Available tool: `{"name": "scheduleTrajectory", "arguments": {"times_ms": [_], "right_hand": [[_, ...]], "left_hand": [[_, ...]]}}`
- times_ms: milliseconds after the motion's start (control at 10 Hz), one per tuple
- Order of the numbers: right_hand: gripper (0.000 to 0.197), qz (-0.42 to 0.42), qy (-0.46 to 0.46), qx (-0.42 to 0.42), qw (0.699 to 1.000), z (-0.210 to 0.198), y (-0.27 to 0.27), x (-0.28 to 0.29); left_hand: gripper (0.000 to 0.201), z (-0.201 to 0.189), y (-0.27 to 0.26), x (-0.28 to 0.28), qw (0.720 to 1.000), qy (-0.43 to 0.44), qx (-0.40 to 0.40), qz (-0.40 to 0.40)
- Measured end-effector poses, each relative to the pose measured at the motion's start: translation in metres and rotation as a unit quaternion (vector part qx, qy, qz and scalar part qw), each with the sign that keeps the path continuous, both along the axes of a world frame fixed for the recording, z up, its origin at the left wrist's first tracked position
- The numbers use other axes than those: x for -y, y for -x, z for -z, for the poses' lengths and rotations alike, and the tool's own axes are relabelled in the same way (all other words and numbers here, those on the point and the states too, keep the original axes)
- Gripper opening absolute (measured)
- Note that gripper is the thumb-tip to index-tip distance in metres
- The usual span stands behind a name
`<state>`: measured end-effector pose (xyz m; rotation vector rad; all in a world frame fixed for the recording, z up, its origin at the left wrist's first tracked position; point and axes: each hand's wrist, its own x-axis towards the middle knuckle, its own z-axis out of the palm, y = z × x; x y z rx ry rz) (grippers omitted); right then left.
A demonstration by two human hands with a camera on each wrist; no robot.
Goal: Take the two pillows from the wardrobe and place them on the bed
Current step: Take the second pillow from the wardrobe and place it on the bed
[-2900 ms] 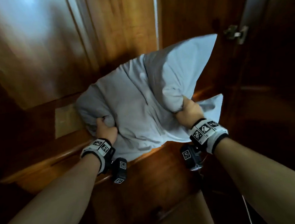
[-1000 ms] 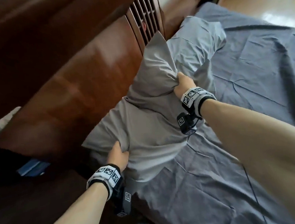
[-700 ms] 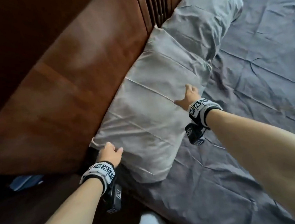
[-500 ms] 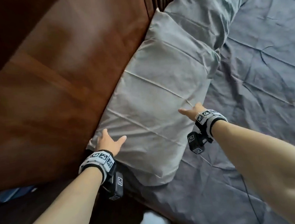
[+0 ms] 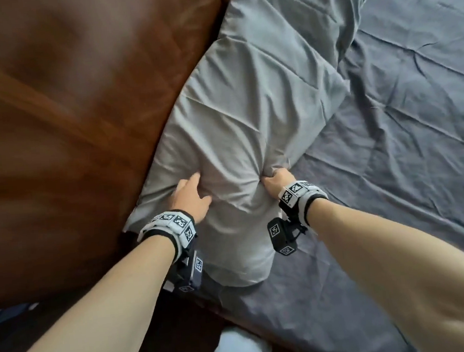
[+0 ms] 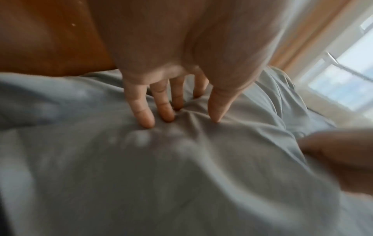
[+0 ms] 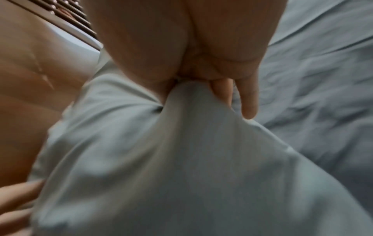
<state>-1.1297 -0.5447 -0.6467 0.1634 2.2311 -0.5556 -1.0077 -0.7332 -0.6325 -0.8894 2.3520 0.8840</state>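
Note:
A light grey pillow (image 5: 247, 112) lies on the bed, one long side against the wooden headboard (image 5: 78, 105). A second grey pillow (image 5: 309, 9) lies beyond it, overlapping its far end. My left hand (image 5: 191, 192) rests on the near pillow's left part. In the left wrist view the left hand (image 6: 181, 118) has fairly straight fingers, with fingertips and thumb pressed into the pillow (image 6: 161, 175). My right hand (image 5: 274, 179) grips the pillow's right edge. In the right wrist view the right hand (image 7: 201, 86) holds a fold of the pillow (image 7: 161, 159) bunched between thumb and fingers.
A creased dark blue-grey sheet (image 5: 405, 146) covers the bed to the right. The headboard has a slatted section (image 7: 76, 16). A bright window (image 6: 347, 79) stands beyond the bed. My light-clothed knee (image 5: 237, 349) is at the bed's near corner.
Half a second ago both hands lay flat on the set-down pillow. Now the right hand has closed on its right edge and the left hand has slid inward, wrinkling the cover.

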Motion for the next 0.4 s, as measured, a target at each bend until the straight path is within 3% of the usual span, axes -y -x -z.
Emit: {"name": "scheduleTrajectory", "arguments": {"times_ms": [100, 200, 400], "right_hand": [[0.055, -0.005, -0.009, 0.017, 1.0, -0.004, 0.005, -0.008], [0.059, -0.011, 0.007, 0.033, 0.999, -0.021, 0.002, -0.015], [0.048, -0.09, 0.029, -0.011, 0.995, -0.059, -0.015, -0.055]], "left_hand": [[0.062, 0.009, -0.022, -0.004, 0.991, 0.04, 0.087, 0.091], [0.059, 0.001, -0.042, -0.015, 0.985, 0.029, 0.131, 0.113], [0.051, -0.035, -0.062, -0.038, 0.984, 0.021, 0.153, 0.093]]}}
